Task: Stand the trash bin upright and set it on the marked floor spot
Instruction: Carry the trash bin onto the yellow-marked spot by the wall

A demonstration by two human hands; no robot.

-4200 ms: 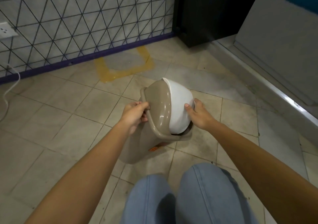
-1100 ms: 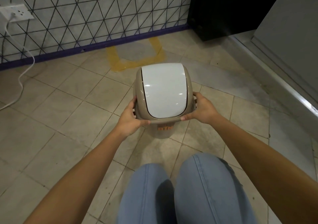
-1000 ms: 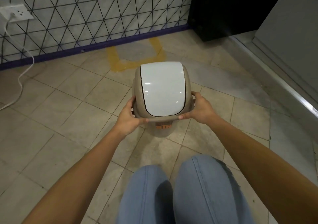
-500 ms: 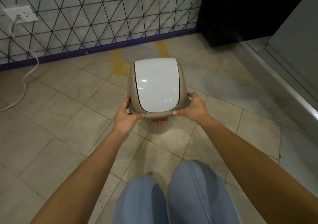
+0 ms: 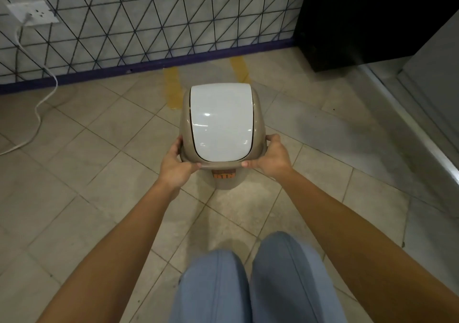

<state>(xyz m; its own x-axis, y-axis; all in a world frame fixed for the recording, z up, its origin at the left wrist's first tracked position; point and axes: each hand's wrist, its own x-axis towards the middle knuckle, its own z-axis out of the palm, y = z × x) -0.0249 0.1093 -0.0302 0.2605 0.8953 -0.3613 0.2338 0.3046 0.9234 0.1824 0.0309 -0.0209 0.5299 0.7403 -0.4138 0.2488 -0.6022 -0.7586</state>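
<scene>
The trash bin (image 5: 222, 121) is beige with a white swing lid and an orange label low on its front. It is upright in the middle of the view. My left hand (image 5: 175, 165) grips the left side of its rim and my right hand (image 5: 269, 157) grips the right side. The marked floor spot (image 5: 172, 87) is outlined in yellow tape just beyond the bin, against the wall. The bin hides the near part of the marking. Whether the bin's base touches the floor cannot be told.
A tiled wall with a purple baseboard (image 5: 149, 65) runs behind the marking. A white cable (image 5: 37, 104) hangs from a wall socket (image 5: 32, 13) at the left. A black cabinet (image 5: 360, 19) stands at the back right, with a raised ledge (image 5: 422, 134) along the right. My knees (image 5: 250, 280) are at the bottom.
The bin went from tilted to upright in both hands, then moved forward toward the wall. It now covers the near edge of the yellow marking.
</scene>
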